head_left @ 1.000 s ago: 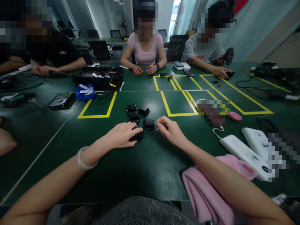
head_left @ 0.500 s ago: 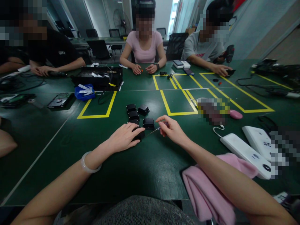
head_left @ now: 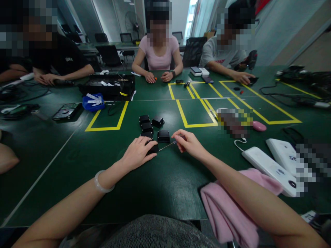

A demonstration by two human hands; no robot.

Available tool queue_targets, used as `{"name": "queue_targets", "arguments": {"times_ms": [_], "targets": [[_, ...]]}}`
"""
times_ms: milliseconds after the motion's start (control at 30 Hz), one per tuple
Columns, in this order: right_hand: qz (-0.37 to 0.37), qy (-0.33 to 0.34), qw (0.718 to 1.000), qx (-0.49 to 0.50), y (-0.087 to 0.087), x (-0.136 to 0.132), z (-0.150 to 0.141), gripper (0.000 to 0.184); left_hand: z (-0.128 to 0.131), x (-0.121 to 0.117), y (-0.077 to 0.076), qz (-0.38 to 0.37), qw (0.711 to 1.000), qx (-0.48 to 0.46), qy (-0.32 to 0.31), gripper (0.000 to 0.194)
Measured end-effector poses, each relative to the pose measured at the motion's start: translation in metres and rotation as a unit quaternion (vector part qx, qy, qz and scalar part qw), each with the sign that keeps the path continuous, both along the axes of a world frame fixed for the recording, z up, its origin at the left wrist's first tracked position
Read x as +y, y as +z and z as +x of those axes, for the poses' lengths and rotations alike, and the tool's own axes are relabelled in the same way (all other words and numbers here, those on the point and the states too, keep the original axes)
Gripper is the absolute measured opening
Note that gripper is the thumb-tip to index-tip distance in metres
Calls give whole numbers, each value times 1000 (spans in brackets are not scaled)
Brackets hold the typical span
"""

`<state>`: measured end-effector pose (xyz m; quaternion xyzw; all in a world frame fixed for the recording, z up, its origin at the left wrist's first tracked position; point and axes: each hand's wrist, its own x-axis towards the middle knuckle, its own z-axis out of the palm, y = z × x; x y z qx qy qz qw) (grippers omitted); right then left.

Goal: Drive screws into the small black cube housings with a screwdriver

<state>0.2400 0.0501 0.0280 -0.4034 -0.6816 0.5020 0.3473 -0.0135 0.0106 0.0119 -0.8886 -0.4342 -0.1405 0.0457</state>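
My left hand [head_left: 138, 151] lies curled over a small black box [head_left: 153, 148] on the green table [head_left: 160, 182], holding it down. My right hand [head_left: 190, 143] pinches a thin screwdriver [head_left: 168, 145] whose metal tip points left at that box. Just beyond my hands sit several more small black boxes [head_left: 151, 125] in a loose cluster. A pale bangle [head_left: 102, 182] circles my left wrist.
Yellow tape rectangles [head_left: 196, 110] mark the table. A pink cloth [head_left: 232, 206] lies under my right forearm, with white devices [head_left: 269, 167] and a pink mouse [head_left: 259, 126] to the right. A blue tray [head_left: 93, 101] and black case [head_left: 108, 86] stand far left. Other people sit opposite and at the left.
My left hand has drawn slightly back toward me over the black box. The right hand and screwdriver stay almost where they were.
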Motion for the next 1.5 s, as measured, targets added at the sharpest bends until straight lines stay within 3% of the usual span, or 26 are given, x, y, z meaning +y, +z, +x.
{"name": "queue_targets", "arguments": {"times_ms": [533, 1500], "targets": [[-34, 17, 999, 14, -4, 1, 1, 30, 2, -1, -4, -45, 998, -44, 21, 34], [-44, 16, 999, 5, -3, 2, 1, 29, 4, 1, -10, -33, 997, -73, 19, 34]]}}
